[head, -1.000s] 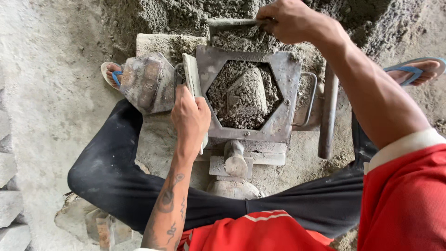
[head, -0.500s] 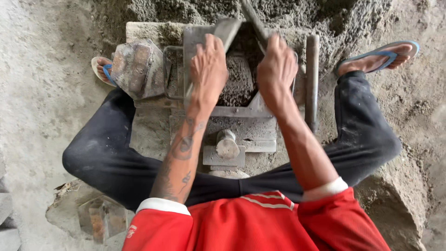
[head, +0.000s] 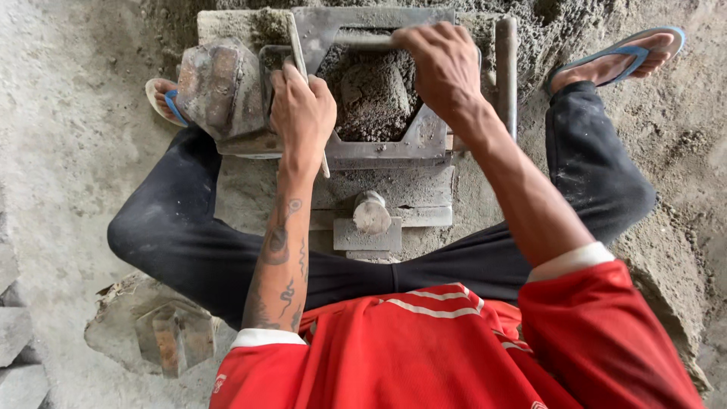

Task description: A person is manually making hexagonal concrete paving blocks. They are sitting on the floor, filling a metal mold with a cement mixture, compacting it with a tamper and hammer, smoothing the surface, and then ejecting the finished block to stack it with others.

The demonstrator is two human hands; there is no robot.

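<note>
The left hand [head: 303,113] is clamped on a thin flat metal plate [head: 297,53] standing on edge at the left side of the steel mould [head: 424,140]. The right hand [head: 443,68] is closed over a bar [head: 363,42] lying across the mould's far edge. Between them the mould cavity is packed with damp grey cement mix [head: 371,98], which looks crumbly and heavy. The mould itself seems rigid, weighty and gritty, best gripped by its side bars [head: 506,76]. It sits on a concrete slab [head: 250,189] on the floor, between the person's spread legs. A mortar-caked block [head: 216,83] rests at the slab's left far corner.
</note>
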